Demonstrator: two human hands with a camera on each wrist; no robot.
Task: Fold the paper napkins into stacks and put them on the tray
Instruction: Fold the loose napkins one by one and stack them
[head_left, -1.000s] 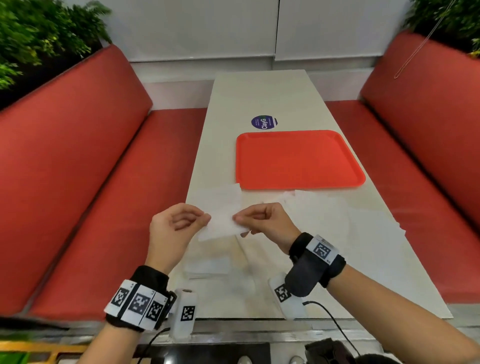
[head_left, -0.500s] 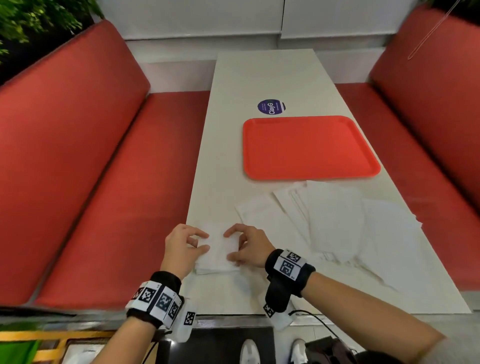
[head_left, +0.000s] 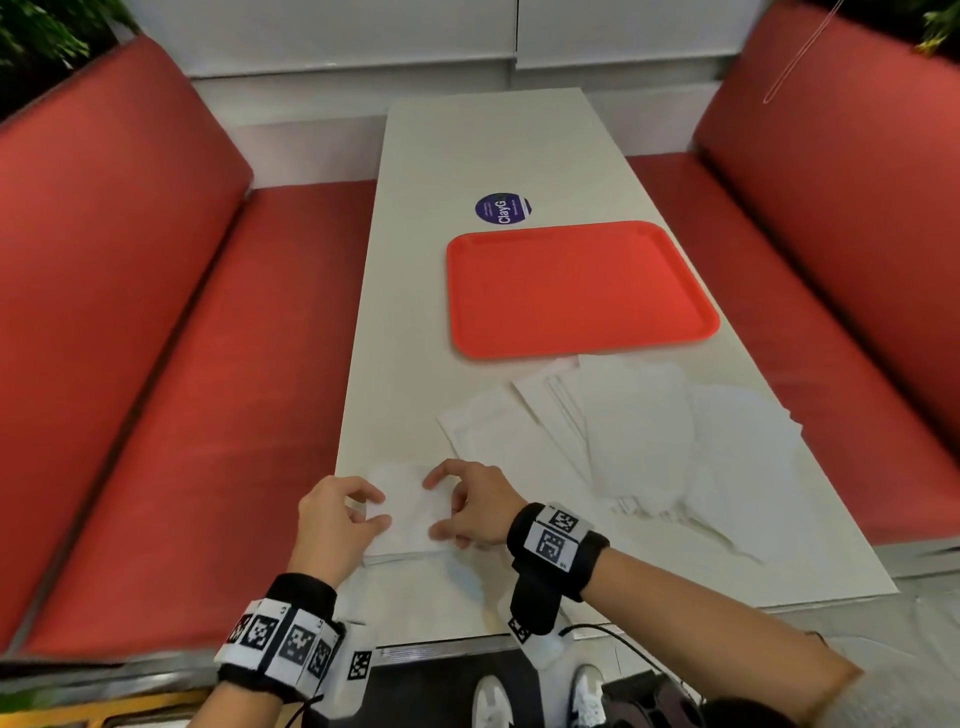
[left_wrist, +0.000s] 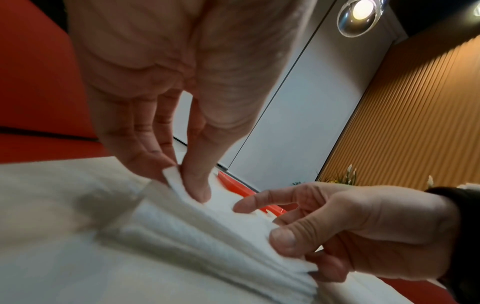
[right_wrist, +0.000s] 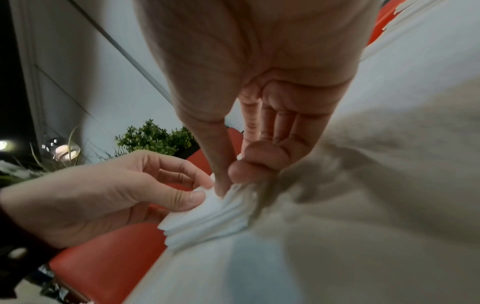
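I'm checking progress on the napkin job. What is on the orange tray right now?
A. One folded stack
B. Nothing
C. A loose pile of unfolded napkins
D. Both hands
B: the tray lies bare in the head view, while both hands, left and right, hold the folded stack at the table's near edge.

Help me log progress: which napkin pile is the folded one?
The small folded stack at the table's near left edge, held between both hands. The loose napkins to its right lie unfolded, fanned out below the tray.

Bare tabletop (head_left: 415, 322) left of the tray (head_left: 576, 291); loose napkins (head_left: 639, 431) across its near edge.
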